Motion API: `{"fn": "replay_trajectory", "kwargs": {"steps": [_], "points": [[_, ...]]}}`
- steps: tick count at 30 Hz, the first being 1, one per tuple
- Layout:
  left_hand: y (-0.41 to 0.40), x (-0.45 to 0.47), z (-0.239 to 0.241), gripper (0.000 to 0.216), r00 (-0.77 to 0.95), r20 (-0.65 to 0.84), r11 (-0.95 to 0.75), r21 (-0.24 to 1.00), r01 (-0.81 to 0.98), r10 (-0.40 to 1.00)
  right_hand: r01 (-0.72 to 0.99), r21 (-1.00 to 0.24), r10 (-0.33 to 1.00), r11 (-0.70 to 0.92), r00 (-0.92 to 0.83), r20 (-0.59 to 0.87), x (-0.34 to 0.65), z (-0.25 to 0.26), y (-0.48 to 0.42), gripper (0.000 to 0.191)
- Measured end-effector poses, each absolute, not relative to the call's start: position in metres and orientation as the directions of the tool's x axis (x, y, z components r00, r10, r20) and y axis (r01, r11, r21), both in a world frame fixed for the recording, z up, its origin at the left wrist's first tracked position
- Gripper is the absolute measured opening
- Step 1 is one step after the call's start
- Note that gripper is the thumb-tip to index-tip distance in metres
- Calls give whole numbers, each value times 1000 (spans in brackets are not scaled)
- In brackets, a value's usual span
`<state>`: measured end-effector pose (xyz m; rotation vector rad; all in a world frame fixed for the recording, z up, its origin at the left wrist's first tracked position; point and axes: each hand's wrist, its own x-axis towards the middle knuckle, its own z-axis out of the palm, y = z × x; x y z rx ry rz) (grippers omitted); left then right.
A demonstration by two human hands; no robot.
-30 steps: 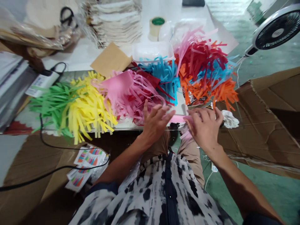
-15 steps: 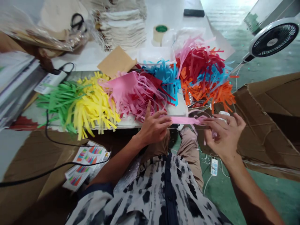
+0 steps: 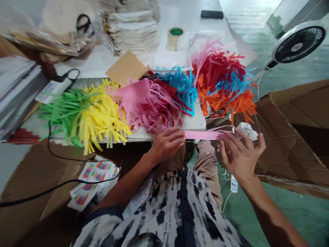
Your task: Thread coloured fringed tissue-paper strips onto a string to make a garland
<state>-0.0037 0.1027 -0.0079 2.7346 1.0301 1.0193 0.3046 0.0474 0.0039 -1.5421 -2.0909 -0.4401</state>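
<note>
As the head camera looks down, the left hand (image 3: pixel 167 144) grips one end of a pink paper strip (image 3: pixel 202 134), and the right hand (image 3: pixel 240 154) pinches its fringed end. The strip stretches between them at the near edge of the desk (image 3: pixel 197 120). From it, pink fringe (image 3: pixel 144 109) lies toward ten o'clock, blue fringe (image 3: pixel 189 85) eleven, orange fringe (image 3: pixel 244 103) two, yellow fringe (image 3: pixel 102 120) and green fringe (image 3: pixel 64 109) nine.

Strip (image 3: pixel 202 134) between left hand (image 3: pixel 166 144) and right hand (image 3: pixel 240 154)
</note>
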Motion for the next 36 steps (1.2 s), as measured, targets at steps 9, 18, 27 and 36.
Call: {"fn": "replay_trajectory", "kwargs": {"steps": [9, 18, 27, 36], "points": [[101, 0, -10, 8, 544, 539, -744, 270, 611, 643, 877, -17, 761, 479, -406, 506, 251, 3, 59, 35], [103, 0, 0, 9, 491, 432, -651, 434, 623, 757, 798, -384, 843, 465, -266, 467, 269, 2, 80, 7], [107, 2, 12, 20, 399, 356, -522, 391, 758, 845, 867, -262, 877, 423, -320, 358, 265, 3, 94, 16], [110, 5, 10, 20, 378, 360, -479, 252, 841, 853, 894, -164, 879, 417, -350, 325, 264, 10, 101, 23]]}}
